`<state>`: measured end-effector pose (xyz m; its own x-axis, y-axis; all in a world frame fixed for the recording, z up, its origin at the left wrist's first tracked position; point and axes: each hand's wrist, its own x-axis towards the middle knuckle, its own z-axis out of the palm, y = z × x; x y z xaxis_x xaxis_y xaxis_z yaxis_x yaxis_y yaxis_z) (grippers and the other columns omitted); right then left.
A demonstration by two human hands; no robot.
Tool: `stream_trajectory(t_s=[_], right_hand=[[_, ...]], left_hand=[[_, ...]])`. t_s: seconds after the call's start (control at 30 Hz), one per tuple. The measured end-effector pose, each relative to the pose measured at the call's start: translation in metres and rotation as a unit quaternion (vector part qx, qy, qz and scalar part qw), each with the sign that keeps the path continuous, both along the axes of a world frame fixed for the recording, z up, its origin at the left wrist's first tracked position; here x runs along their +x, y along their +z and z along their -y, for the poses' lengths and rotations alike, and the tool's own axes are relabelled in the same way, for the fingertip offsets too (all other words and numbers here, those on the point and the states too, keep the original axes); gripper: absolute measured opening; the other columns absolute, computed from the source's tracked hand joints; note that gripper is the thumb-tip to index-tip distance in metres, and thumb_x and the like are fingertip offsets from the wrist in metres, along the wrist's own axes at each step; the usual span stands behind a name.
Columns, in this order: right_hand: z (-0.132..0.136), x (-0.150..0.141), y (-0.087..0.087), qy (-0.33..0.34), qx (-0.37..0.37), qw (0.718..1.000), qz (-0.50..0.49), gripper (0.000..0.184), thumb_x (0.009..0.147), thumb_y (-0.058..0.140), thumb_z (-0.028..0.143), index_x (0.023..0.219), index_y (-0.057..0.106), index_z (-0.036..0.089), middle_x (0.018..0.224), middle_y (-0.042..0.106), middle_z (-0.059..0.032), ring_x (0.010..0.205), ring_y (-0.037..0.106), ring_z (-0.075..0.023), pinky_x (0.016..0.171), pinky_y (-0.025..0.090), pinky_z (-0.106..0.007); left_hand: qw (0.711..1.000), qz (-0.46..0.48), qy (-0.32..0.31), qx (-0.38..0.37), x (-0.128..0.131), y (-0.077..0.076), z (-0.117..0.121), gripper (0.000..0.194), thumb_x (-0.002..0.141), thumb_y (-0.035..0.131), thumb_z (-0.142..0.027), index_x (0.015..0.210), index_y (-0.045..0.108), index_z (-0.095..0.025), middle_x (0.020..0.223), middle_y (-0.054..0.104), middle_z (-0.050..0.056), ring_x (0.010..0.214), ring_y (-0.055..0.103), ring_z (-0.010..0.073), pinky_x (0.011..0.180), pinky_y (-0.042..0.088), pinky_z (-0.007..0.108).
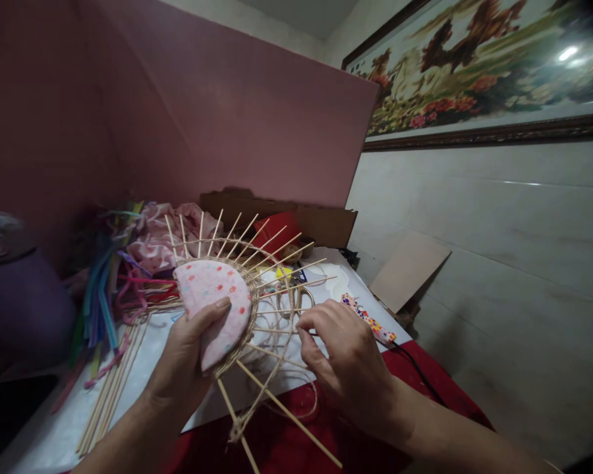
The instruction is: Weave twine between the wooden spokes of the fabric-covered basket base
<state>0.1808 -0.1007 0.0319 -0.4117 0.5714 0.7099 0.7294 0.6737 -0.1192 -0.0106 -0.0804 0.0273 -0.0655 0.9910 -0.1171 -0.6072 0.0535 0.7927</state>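
Note:
My left hand (182,352) grips a half-round pad (216,280) covered in pink fabric with red dots, its thumb lying across the front. Woven twine edges the pad's curve, and thin wooden sticks (274,241) fan outward from it. A strand of twine (287,289) runs as an outer arc across the sticks, with a knot (236,431) on a lower stick. At the right side of this arc, my right hand (343,355) pinches the twine near a stick's end. Loose twine hangs below the sticks.
Scissors (304,299) and a floral-patterned tool (368,319) with a black cord lie on the white sheet (163,368). Colourful pipe cleaners (99,303), loose sticks (111,388) and pink cloth (151,230) are at left, beside a purple bottle (24,303). A cardboard box (326,224) stands behind.

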Motion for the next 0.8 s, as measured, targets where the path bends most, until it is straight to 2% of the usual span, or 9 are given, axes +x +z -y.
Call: stream_trajectory(t_s=[0.13, 0.37, 0.53, 0.6, 0.7, 0.77, 0.8], right_hand=[[-0.001, 0.001, 0.0, 0.011, 0.017, 0.999, -0.033, 0.013, 0.083, 0.043, 0.013, 0.078, 0.055, 0.014, 0.076, 0.058, -0.007, 0.073, 0.05, -0.0196, 0.067, 0.039, -0.034], [0.004, 0.009, 0.012, -0.013, 0.023, 0.993, -0.112, 0.013, 0.086, 0.039, 0.016, 0.081, 0.05, 0.017, 0.078, 0.055, -0.0062, 0.076, 0.05, -0.0187, 0.069, 0.04, -0.034], [0.011, 0.027, 0.011, -0.014, -0.024, 0.98, -0.195, 0.019, 0.089, 0.033, 0.022, 0.073, 0.043, 0.02, 0.065, 0.045, 0.0002, 0.06, 0.045, -0.0142, 0.056, 0.036, -0.028], [0.012, 0.035, 0.011, -0.008, -0.046, 0.959, -0.279, 0.026, 0.091, 0.034, 0.024, 0.066, 0.041, 0.021, 0.058, 0.04, 0.0029, 0.052, 0.04, -0.0117, 0.05, 0.032, -0.025], [0.01, 0.048, 0.014, 0.006, -0.048, 0.898, -0.437, 0.035, 0.09, 0.041, 0.03, 0.056, 0.038, 0.02, 0.05, 0.035, 0.005, 0.045, 0.035, -0.0091, 0.044, 0.029, -0.022], [0.009, 0.055, 0.013, 0.002, -0.076, 0.85, -0.521, 0.034, 0.086, 0.05, 0.035, 0.057, 0.045, 0.019, 0.048, 0.041, 0.0047, 0.044, 0.038, -0.0081, 0.042, 0.03, -0.02], [0.008, 0.058, 0.011, -0.003, -0.115, 0.828, -0.549, 0.031, 0.082, 0.056, 0.038, 0.059, 0.049, 0.018, 0.05, 0.046, 0.0037, 0.045, 0.04, -0.0079, 0.041, 0.03, -0.019]], left_hand=[[1.0, 0.007, -0.005, 0.003, 0.0, 0.0, 0.0, 0.017, 0.067, 0.065, -0.01, 0.084, 0.066, -0.007, 0.064, 0.073, 0.009, 0.053, 0.066, 0.0183, 0.052, 0.055, 0.027], [1.0, -0.009, 0.019, -0.006, 0.0, 0.001, 0.002, 0.017, 0.063, 0.066, -0.007, 0.079, 0.066, -0.006, 0.065, 0.073, 0.009, 0.052, 0.066, 0.0173, 0.048, 0.054, 0.025], [0.999, -0.006, 0.038, -0.016, 0.002, 0.004, 0.002, 0.014, 0.063, 0.063, -0.005, 0.076, 0.067, -0.005, 0.062, 0.073, 0.009, 0.048, 0.065, 0.0174, 0.045, 0.054, 0.025], [0.999, -0.01, 0.041, -0.014, 0.002, 0.005, 0.002, 0.013, 0.064, 0.062, -0.004, 0.076, 0.067, -0.005, 0.062, 0.073, 0.009, 0.049, 0.066, 0.0178, 0.045, 0.055, 0.025], [0.999, -0.003, 0.032, -0.019, 0.001, 0.005, 0.002, 0.012, 0.065, 0.061, -0.003, 0.076, 0.067, -0.005, 0.062, 0.073, 0.01, 0.049, 0.066, 0.0183, 0.046, 0.055, 0.027], [0.999, 0.004, 0.029, -0.023, 0.001, 0.006, 0.003, 0.012, 0.066, 0.06, -0.003, 0.075, 0.067, -0.005, 0.062, 0.073, 0.01, 0.049, 0.066, 0.0186, 0.047, 0.056, 0.027], [0.999, 0.009, 0.034, -0.023, 0.001, 0.006, 0.003, 0.011, 0.066, 0.06, -0.003, 0.075, 0.067, -0.005, 0.061, 0.073, 0.01, 0.049, 0.066, 0.0183, 0.047, 0.056, 0.027]])
